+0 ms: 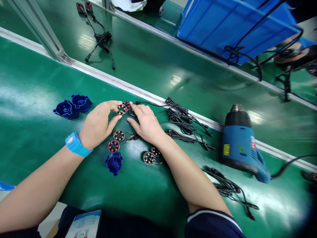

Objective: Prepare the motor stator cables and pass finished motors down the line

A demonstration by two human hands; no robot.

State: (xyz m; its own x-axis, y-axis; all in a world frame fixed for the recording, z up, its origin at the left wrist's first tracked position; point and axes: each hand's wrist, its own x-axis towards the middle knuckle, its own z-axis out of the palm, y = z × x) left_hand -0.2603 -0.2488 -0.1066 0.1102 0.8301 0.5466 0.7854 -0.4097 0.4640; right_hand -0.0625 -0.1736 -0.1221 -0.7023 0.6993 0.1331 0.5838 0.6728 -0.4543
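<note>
My left hand (97, 122), with a blue wrist strap (78, 144), has its fingers and thumb around a pair of small wound stators (121, 109), one with copper-coloured coils, one with red. At the right side of the pair is my right hand (147, 124), fingers stretched out, fingertips close to the stators and a black cable; its thumb stands apart. Whether those fingertips touch a wire is hard to see. Below the hands lie a copper-coil stator (119, 135), a red-coil stator (113, 146) and a blue plastic housing (114, 163). Another stator pair (149, 158) sits beside my right forearm, partly hidden.
Two blue housings (66, 109) stand at left. Coiled black cables (182, 120) lie right of my hands, with another bundle (226, 185) nearer me. A blue heat gun (239, 142) stands at right. Beyond the metal rail are a cable bundle (102, 41) and a blue crate (230, 26).
</note>
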